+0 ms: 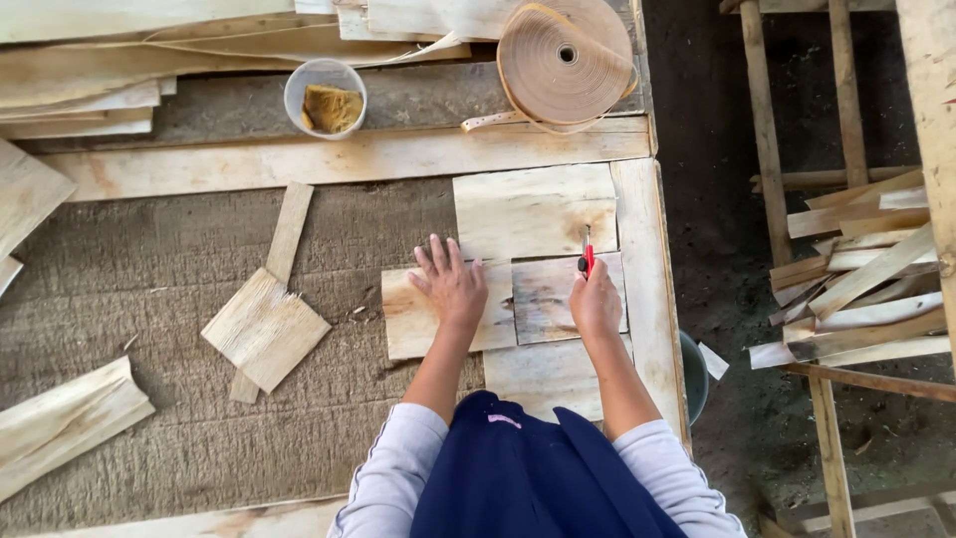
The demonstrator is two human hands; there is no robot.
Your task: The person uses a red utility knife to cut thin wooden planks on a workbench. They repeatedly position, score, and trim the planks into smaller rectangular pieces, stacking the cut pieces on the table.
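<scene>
My left hand [450,284] lies flat, fingers spread, on a pale wood veneer piece [403,319] at the table's right side. My right hand [596,302] grips a red and black utility knife [586,254], blade pointing away from me, over a second veneer piece [543,299] beside the first. A larger veneer sheet [533,209] lies just beyond both, and another sheet [543,379] sits nearer to me. All rest on a rough grey-brown table top [149,269].
A tan tape roll [563,65] and a plastic cup [325,95] holding something yellow sit at the back. A square veneer piece on a wood strip [265,329] lies left. Veneer stacks [80,60] are far left; wood scraps [866,279] pile on a rack to the right.
</scene>
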